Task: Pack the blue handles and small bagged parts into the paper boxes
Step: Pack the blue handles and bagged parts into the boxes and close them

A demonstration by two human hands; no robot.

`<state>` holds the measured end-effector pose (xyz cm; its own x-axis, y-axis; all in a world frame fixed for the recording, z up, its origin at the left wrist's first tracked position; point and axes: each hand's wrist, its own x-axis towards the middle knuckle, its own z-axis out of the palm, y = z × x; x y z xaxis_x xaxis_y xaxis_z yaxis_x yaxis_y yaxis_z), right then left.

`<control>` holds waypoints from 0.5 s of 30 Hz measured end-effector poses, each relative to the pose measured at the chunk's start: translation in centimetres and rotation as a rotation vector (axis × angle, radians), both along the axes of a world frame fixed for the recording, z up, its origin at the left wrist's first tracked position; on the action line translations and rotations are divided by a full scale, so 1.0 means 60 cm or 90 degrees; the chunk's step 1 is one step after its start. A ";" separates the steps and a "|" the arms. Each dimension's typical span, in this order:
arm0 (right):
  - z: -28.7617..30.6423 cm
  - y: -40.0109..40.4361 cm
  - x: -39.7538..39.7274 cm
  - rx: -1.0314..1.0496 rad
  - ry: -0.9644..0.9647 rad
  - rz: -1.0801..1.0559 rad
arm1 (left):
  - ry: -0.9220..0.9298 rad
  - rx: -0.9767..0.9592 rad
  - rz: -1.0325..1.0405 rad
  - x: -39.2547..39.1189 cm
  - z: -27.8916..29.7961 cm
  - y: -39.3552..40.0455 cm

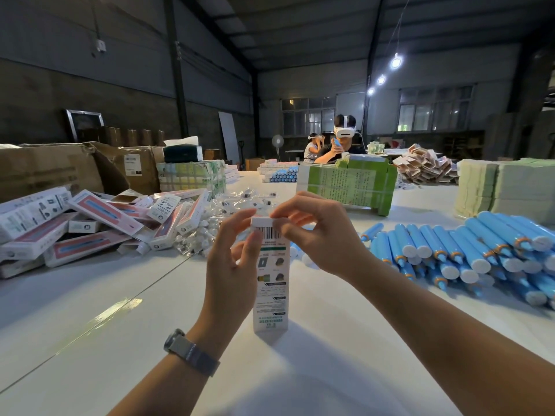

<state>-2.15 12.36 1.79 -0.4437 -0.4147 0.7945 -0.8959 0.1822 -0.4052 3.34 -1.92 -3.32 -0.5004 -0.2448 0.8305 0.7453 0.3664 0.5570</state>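
Note:
A narrow white paper box (271, 283) with a barcode and printed pictures stands upright on the white table (90, 310) in front of me. My left hand (232, 265) holds its left side near the top. My right hand (315, 232) pinches the box's top flap with curled fingers. A pile of blue handles (468, 250) with white ends lies to the right. Small bagged parts (210, 223) lie in a heap behind the box, left of centre. Several filled pink-and-white boxes (99, 223) are piled at the left.
Green flat carton stacks (345, 181) stand behind my hands. Pale stacks (504, 187) sit at the far right, brown cardboard cartons (60, 169) at the far left. Two people work at the table's far end (342, 145).

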 end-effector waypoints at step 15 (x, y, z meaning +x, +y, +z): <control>0.014 0.010 0.000 0.021 -0.102 0.034 | 0.009 -0.032 -0.016 0.001 0.000 -0.001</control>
